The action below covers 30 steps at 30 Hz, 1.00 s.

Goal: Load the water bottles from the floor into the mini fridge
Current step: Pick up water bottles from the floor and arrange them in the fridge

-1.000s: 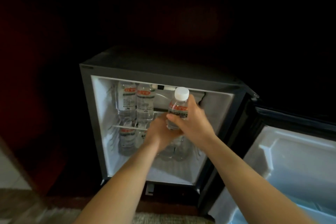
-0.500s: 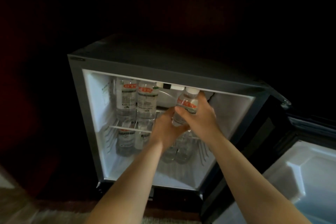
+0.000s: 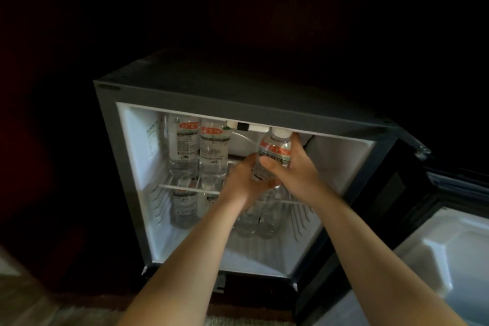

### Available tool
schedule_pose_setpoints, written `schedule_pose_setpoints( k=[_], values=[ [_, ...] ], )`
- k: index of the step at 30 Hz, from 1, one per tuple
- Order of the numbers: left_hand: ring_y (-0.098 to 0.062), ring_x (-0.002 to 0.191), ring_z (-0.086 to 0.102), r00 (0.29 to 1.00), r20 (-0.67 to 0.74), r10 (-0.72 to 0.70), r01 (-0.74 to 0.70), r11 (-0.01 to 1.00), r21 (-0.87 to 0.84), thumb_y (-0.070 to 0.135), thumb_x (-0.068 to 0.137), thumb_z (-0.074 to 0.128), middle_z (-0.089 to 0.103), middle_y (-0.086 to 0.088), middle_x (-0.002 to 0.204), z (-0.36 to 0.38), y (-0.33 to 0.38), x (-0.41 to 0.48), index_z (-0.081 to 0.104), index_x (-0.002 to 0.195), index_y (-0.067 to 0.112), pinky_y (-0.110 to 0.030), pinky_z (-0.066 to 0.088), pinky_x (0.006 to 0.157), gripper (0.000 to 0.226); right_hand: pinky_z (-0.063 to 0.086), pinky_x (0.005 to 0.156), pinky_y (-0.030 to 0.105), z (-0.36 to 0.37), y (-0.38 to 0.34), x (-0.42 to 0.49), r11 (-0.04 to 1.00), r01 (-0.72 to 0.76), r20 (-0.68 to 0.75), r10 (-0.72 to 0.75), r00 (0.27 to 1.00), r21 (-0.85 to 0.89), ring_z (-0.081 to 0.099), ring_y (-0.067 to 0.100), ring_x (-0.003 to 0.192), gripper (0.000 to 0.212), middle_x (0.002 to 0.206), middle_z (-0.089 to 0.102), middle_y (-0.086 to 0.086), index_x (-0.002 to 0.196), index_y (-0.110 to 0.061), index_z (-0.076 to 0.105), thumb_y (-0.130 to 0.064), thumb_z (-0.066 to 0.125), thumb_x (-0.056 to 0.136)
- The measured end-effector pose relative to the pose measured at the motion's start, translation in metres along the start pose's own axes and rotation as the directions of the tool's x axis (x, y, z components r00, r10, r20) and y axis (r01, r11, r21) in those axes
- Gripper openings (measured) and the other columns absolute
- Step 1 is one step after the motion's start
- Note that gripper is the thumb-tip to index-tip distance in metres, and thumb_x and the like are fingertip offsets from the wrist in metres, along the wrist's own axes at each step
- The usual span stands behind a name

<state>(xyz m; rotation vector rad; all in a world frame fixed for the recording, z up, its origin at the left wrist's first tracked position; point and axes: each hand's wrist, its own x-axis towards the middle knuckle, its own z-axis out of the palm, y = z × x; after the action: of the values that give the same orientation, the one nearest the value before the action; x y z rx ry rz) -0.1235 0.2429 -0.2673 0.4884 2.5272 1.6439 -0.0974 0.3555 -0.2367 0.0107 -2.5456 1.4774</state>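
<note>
A clear water bottle [image 3: 274,152] with a red label and white cap stands tilted just inside the top of the open mini fridge [image 3: 238,92]. My right hand [image 3: 296,169] grips its body from the right, thumb across the front. My left hand [image 3: 242,180] cups its lower end from the left and below. Two more bottles [image 3: 198,148] stand side by side on the left of the wire shelf [image 3: 185,188]. Several bottles [image 3: 182,206] stand on the fridge floor beneath, partly hidden by my arms.
The fridge door [image 3: 436,259] hangs open at the right, its white inner liner showing. Dark wall surrounds the fridge. A strip of wooden floor [image 3: 23,299] and a pale rug edge [image 3: 87,317] lie at the bottom left.
Both hands have carried the bottle forward and up into the fridge's upper compartment; its cap now sits under the top edge. The view has moved closer to the fridge.
</note>
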Motion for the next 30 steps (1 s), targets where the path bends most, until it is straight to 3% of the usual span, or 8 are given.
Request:
schedule_pose_setpoints(
  k=[7, 10, 18, 20, 22, 25, 28, 30],
  values=[
    [-0.006, 0.112, 0.051, 0.998, 0.031, 0.046, -0.045, 0.999, -0.02, 0.025, 0.087, 0.061, 0.055, 0.007, 0.125, 0.001, -0.004, -0.011, 0.042, 0.132, 0.021, -0.022, 0.039, 0.087, 0.049, 0.052, 0.092, 0.038, 0.005, -0.002, -0.004, 1.0, -0.005, -0.03, 0.005, 1.0, -0.02, 0.061, 0.005, 0.101, 0.05, 0.105, 0.06, -0.016, 0.129, -0.033, 0.036, -0.031, 0.063, 0.086],
    [-0.013, 0.117, 0.054, 0.998, 0.028, 0.054, -0.053, 0.998, -0.04, 0.026, 0.087, 0.062, 0.058, 0.004, 0.127, 0.003, -0.006, -0.011, 0.043, 0.132, 0.023, -0.023, 0.04, 0.088, 0.049, 0.051, 0.094, 0.041, 0.004, -0.005, -0.005, 1.0, -0.021, -0.021, 0.021, 1.0, -0.017, 0.06, 0.012, 0.106, 0.05, 0.111, 0.059, -0.013, 0.129, -0.032, 0.036, -0.032, 0.063, 0.087],
    [0.004, 0.094, 0.05, 0.997, -0.022, 0.068, -0.07, 0.994, -0.088, 0.025, 0.084, 0.066, 0.052, 0.026, 0.099, 0.0, -0.016, -0.014, 0.046, 0.123, 0.028, -0.007, 0.039, 0.072, 0.045, 0.053, 0.083, 0.034, 0.005, -0.008, -0.003, 0.998, -0.043, -0.006, 0.043, 0.999, -0.05, 0.061, 0.014, 0.104, 0.053, 0.115, 0.059, -0.008, 0.128, -0.032, 0.035, -0.035, 0.065, 0.084],
    [0.003, 0.1, 0.049, 0.995, -0.071, 0.076, -0.082, 0.993, -0.088, 0.023, 0.085, 0.065, 0.054, 0.022, 0.107, 0.003, -0.017, -0.014, 0.045, 0.127, 0.026, -0.006, 0.038, 0.075, 0.047, 0.053, 0.087, 0.037, 0.006, -0.008, -0.002, 0.998, -0.045, -0.02, 0.044, 0.999, -0.038, 0.061, 0.016, 0.107, 0.052, 0.116, 0.06, -0.006, 0.127, -0.03, 0.038, -0.032, 0.067, 0.083],
    [-0.002, 0.109, 0.051, 0.991, -0.095, 0.09, -0.098, 0.992, -0.078, 0.024, 0.086, 0.064, 0.057, 0.012, 0.12, 0.004, -0.018, -0.013, 0.044, 0.132, 0.026, -0.015, 0.038, 0.085, 0.051, 0.053, 0.09, 0.04, 0.006, -0.008, 0.0, 0.998, -0.041, -0.029, 0.04, 0.999, -0.053, 0.061, 0.017, 0.107, 0.051, 0.116, 0.061, -0.006, 0.126, -0.031, 0.039, -0.033, 0.067, 0.083],
    [-0.01, 0.123, 0.047, 0.995, -0.053, 0.089, -0.093, 0.992, -0.087, 0.023, 0.089, 0.061, 0.051, 0.008, 0.133, 0.004, -0.019, -0.012, 0.036, 0.139, 0.027, -0.019, 0.036, 0.092, 0.056, 0.053, 0.089, 0.042, 0.007, -0.006, 0.003, 0.996, -0.041, -0.043, 0.038, 0.998, -0.076, 0.061, 0.019, 0.107, 0.053, 0.118, 0.061, -0.004, 0.127, -0.033, 0.037, -0.037, 0.066, 0.083],
    [-0.003, 0.114, 0.045, 0.996, -0.014, 0.089, -0.09, 0.991, -0.097, 0.021, 0.088, 0.063, 0.045, 0.013, 0.122, 0.007, -0.018, -0.017, 0.027, 0.142, 0.024, 0.001, 0.038, 0.076, 0.066, 0.053, 0.09, 0.045, 0.009, -0.007, 0.0, 0.993, -0.054, -0.058, 0.049, 0.997, -0.105, 0.062, 0.019, 0.106, 0.055, 0.119, 0.061, -0.003, 0.128, -0.032, 0.036, -0.04, 0.065, 0.082],
    [-0.003, 0.106, 0.045, 0.996, -0.008, 0.089, -0.09, 0.995, -0.042, 0.021, 0.084, 0.067, 0.042, 0.014, 0.112, 0.008, -0.017, -0.021, 0.025, 0.142, 0.023, -0.004, 0.04, 0.072, 0.072, 0.053, 0.089, 0.045, 0.009, -0.007, -0.003, 0.988, -0.066, -0.062, 0.058, 0.996, -0.136, 0.062, 0.019, 0.104, 0.056, 0.117, 0.062, -0.004, 0.128, -0.031, 0.037, -0.044, 0.064, 0.082]
  ],
)
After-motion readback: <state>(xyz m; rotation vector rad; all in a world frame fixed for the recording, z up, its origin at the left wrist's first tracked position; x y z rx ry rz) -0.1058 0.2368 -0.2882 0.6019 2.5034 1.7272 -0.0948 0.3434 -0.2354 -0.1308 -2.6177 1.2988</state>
